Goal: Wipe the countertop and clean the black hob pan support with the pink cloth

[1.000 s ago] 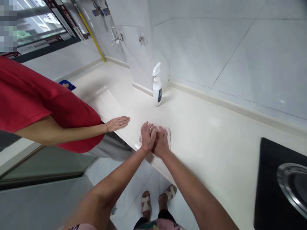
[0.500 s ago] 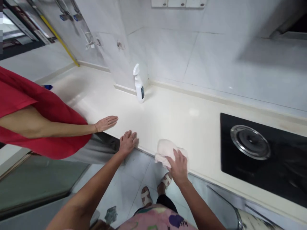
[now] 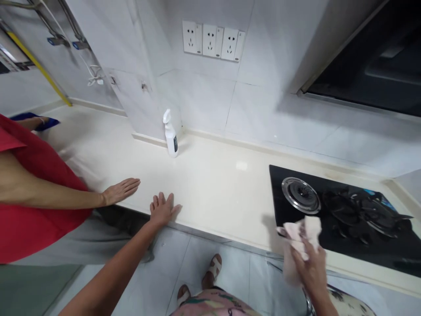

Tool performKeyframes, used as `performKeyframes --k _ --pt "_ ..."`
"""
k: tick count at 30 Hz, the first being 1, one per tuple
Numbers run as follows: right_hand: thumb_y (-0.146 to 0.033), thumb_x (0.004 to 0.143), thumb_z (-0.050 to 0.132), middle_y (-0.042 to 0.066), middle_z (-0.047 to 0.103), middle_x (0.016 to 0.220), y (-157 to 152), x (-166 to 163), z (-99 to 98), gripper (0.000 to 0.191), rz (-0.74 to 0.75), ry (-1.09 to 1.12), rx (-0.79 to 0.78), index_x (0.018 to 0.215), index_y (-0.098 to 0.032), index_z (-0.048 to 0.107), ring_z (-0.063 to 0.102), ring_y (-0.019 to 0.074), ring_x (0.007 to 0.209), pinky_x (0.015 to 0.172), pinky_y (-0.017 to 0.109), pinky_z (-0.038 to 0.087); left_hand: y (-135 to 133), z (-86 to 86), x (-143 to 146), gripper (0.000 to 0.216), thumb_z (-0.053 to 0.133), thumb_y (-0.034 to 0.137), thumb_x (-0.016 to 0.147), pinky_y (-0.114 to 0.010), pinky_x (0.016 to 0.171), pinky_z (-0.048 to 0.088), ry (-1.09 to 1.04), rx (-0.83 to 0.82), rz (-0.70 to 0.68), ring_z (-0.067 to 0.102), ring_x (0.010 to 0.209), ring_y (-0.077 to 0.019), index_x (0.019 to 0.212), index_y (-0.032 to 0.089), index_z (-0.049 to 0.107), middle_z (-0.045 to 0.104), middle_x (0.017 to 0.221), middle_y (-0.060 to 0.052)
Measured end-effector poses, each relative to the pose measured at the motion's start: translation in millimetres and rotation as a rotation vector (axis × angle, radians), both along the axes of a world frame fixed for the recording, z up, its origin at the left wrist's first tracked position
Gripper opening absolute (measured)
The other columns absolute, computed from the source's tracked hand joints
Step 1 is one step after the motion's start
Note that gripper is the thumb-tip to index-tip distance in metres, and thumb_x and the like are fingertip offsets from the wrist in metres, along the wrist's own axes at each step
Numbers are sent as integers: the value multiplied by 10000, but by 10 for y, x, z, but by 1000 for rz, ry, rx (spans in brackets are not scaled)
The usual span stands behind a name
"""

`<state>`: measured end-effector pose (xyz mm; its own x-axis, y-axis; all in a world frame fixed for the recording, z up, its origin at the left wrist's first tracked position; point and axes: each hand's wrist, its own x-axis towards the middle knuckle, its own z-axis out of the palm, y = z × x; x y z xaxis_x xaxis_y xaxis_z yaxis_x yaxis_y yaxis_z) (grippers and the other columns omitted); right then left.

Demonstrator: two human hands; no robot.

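My right hand point(image 3: 311, 263) grips a pale pink cloth point(image 3: 304, 235), bunched up and lifted in front of the near left corner of the black gas stove point(image 3: 296, 224). Part of the cloth hangs blurred below the hand. At the front edge of the cream countertop point(image 3: 213, 188), my left hand point(image 3: 163, 208) rests palm down with its fingers spread. Farther back stands a white spray bottle point(image 3: 171, 139), upright near the wall corner.
A co-worker in a red shirt point(image 3: 39, 193) stands at my left, one hand point(image 3: 121, 191) flat on the counter, the other on a dark blue cloth point(image 3: 49, 124). Wall sockets point(image 3: 213, 41) sit above the counter. A dark range hood point(image 3: 368, 66) overhangs at the upper right.
My right hand has lifted the cloth from the counter and carried it right to the stove. My left hand stays on the counter edge. The view has turned right, showing more stove and hood.
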<state>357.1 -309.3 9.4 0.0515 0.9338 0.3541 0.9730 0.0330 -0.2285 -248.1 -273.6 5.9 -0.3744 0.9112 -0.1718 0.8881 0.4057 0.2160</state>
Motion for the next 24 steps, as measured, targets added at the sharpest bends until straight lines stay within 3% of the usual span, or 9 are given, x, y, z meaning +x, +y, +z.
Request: performKeyframes --k 2,5,9,11,14,17,19,22,24 --pt "-487 922 525 176 566 1378 167 -616 -27 496 215 46 -38 1371 -334 669 556 420 1267 964 588 488 70 -41 84 658 450 578 987 -644 1200 250 31 87 -15 208 1573 -444 1530 210 500 284 1692 -213" --pt "-470 909 616 103 510 1525 328 -1646 -133 384 500 -1 -147 1274 -408 717 430 455 1409 1029 629 413 133 -101 199 582 417 503 1009 -617 1207 271 98 243 -28 281 1556 -397 1499 213 535 368 1660 -191" --pt "-563 864 699 19 367 1669 533 -2712 -207 481 919 10 -216 1334 -470 657 309 440 1491 1083 623 338 145 -161 268 596 395 489 1014 -606 1205 288 151 304 -8 329 1533 -405 1473 146 558 406 1626 -232" --pt "-621 886 653 -4 315 1697 745 -3097 -182 493 1040 29 -243 1356 -475 634 277 424 1507 1113 633 296 139 -181 259 564 389 467 1015 -597 1202 298 163 323 -10 341 1530 -391 1447 160 582 424 1619 -218" --pt "-643 929 582 -10 291 1706 1296 -3513 -86 483 1042 26 -286 1370 -449 621 245 407 1516 1142 636 253 132 -201 222 526 394 443 1011 -590 1192 316 170 340 -22 354 1526 -374 1433 195 588 438 1616 -191" --pt "-620 950 571 -5 302 1696 2124 -3619 16 473 861 16 -329 1380 -430 617 238 416 1507 1143 618 246 133 -203 197 498 406 443 1010 -578 1183 333 162 330 -9 370 1520 -357 1432 243 579 460 1608 -158" --pt "-590 969 558 36 317 1686 2764 -3436 44 479 649 5 -326 1408 -403 608 232 418 1506 1134 613 248 134 -199 196 480 409 440 1013 -571 1182 336 157 327 4 373 1520 -346 1430 271 575 472 1602 -137" --pt "-542 989 543 119 313 1676 3648 -2799 29 503 348 -19 -308 1447 -341 597 258 418 1484 1117 607 260 137 -190 211 472 420 434 1013 -564 1188 325 157 329 12 370 1522 -342 1431 277 573 476 1599 -131" --pt "-533 1000 535 154 309 1671 4062 -2249 21 522 204 -10 -283 1464 -301 590 266 415 1465 1111 607 249 142 -188 224 474 427 430 1014 -553 1188 323 159 327 12 375 1519 -342 1425 254 584 479 1596 -143"
